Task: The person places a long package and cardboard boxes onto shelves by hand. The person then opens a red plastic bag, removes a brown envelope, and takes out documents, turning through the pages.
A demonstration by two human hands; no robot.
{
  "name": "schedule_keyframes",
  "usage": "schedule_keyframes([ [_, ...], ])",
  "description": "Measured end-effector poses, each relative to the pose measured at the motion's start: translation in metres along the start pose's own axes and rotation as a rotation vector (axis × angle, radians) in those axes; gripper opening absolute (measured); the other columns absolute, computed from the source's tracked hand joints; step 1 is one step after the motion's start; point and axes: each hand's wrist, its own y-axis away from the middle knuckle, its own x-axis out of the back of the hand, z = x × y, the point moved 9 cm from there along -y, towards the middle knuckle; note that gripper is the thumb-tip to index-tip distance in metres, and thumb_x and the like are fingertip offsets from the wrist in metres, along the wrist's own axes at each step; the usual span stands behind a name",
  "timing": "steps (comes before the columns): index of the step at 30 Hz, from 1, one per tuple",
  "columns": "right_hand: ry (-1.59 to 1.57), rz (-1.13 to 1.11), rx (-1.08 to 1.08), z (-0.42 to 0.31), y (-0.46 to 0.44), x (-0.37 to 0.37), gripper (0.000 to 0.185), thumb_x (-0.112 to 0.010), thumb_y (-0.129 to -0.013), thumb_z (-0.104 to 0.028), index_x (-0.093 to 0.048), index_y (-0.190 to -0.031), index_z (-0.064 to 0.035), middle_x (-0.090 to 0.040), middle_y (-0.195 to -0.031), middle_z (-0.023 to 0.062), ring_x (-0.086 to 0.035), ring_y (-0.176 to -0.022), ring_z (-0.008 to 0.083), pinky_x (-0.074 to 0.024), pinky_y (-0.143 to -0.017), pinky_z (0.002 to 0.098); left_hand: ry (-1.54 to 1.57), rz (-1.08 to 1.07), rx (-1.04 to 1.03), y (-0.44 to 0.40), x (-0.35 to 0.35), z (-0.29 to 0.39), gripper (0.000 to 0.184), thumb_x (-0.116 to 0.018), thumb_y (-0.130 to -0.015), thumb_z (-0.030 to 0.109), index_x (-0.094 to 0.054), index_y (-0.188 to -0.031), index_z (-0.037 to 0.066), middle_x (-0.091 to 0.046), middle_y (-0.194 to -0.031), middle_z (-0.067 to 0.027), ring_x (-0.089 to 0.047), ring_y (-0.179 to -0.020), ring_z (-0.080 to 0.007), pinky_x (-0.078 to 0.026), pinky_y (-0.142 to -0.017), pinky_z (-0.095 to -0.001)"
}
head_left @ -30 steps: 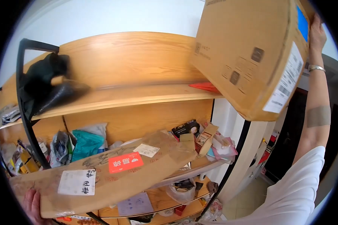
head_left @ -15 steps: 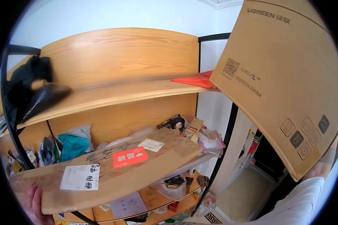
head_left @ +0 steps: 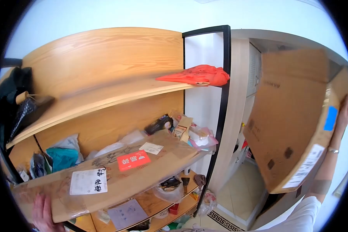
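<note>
My left hand (head_left: 44, 212) grips the near left end of a long, flat cardboard box (head_left: 120, 189), its fingers over the edge. On the box are a white label with handwriting, a red sticker and a smaller white label. It lies slanting across a middle shelf and sticks out in front. At the far right, my right hand (head_left: 343, 112) holds up a large brown cardboard box (head_left: 288, 112) by its side. That box is tilted, with a blue patch and a barcode label on its narrow face. The right fingers are partly hidden at the frame edge.
A red bag (head_left: 199, 75) lies at the right of the upper shelf (head_left: 104, 98). Dark items (head_left: 17, 100) sit at its left. Bags, including a teal one (head_left: 63, 156), crowd the middle shelf. A black post (head_left: 220, 104) bounds the rack beside a tiled floor (head_left: 239, 189).
The large box in my right hand has swung right and turned, now showing its narrow labelled side. My view has shifted right. My left hand keeps its hold on the long box.
</note>
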Motion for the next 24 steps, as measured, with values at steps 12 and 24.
schedule_keyframes([
  [12, 0.799, -0.517, -0.039, -0.047, 0.315, -0.062, 0.036, -0.066, -0.080, -0.038, -0.052, -0.083, -0.0048, -0.058, -0.063, 0.0141, -0.058, -0.055, 0.0312, -0.0447, -0.048, 0.0362, 0.065, -0.013, 0.021, -0.010, 0.021, 0.011, 0.049, -0.067, -0.070, 0.004, -0.059, -0.117, 0.014, -0.060, -0.115, -0.0089, -0.061, -0.097, -0.0292, -0.051, -0.073, -0.0355],
  [24, 0.742, -0.604, -0.293, 0.009, 0.439, -0.052, 0.031, -0.064, -0.083, -0.033, -0.054, -0.086, -0.0041, -0.058, -0.062, 0.0136, -0.057, -0.053, 0.0302, -0.0440, -0.048, 0.0366, -0.065, 0.037, 0.070, -0.052, 0.119, 0.055, 0.048, -0.072, -0.069, 0.009, -0.054, -0.113, 0.002, -0.053, -0.116, -0.0146, -0.048, -0.111, -0.0277, -0.036, -0.095, -0.0384],
])
